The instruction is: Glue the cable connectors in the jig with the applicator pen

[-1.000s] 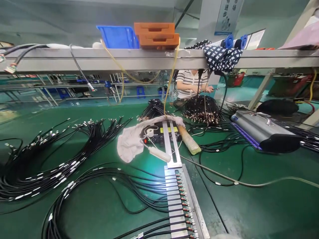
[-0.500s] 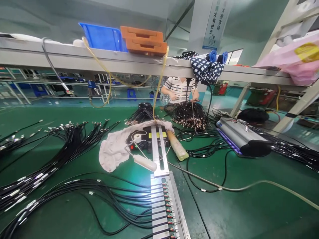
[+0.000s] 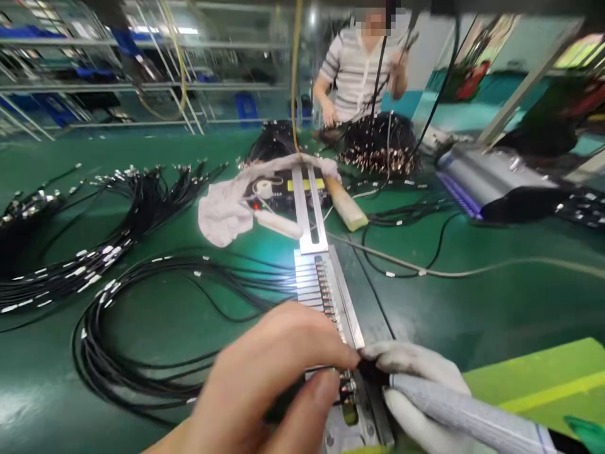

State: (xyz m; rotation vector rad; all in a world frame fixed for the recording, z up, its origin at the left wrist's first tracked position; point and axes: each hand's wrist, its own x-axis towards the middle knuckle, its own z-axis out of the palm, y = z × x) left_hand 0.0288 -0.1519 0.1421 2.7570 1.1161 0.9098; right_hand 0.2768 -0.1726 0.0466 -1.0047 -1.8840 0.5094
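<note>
My bare left hand [image 3: 278,372] is over the lower part of a metal fixture [image 3: 347,302], fingers bent and thumb below. What its fingers grip, if anything, is hidden. My right hand [image 3: 420,378], in a white glove, is closed round a tool [image 3: 463,410] with a pale wrapped handle and a dark front end. The tool's front end is beside my left fingertip at the fixture; its tip is hard to make out. Black cables [image 3: 155,265] run from the left into the fixture, their small connectors [image 3: 326,284] in a row.
A lit white handpiece [image 3: 278,224] lies by a pale cloth [image 3: 227,211] and a black control box [image 3: 278,183]. More cable bundles [image 3: 142,202] spread left. A grey machine [image 3: 491,180] stands right, a yellow-green mat [image 3: 543,378] lower right. Opposite, a person [image 3: 362,75] handles cables.
My view has tipped downward. Both my hands have come into view at the fixture, the right one with the wrapped tool. The person opposite has raised one hand with cables.
</note>
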